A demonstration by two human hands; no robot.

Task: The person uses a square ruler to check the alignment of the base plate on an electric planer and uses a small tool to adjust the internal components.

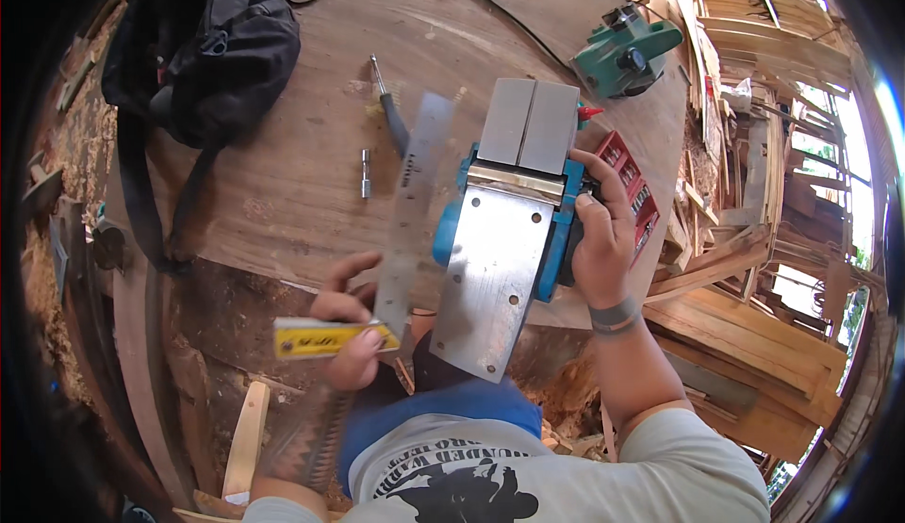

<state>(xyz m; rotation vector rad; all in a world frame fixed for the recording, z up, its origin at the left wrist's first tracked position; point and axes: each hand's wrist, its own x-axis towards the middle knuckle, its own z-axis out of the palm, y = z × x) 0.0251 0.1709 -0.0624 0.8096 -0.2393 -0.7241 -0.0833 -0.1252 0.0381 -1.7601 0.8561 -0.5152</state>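
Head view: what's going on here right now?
The left hand holds a try square by its yellow end, to the left of a blue planer. The right hand grips the planer's side; its metal sole faces the camera. A black bag lies on the wooden table.

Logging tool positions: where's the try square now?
Head view, just left of centre: the try square is in the left hand, its blade left of the blue planer.
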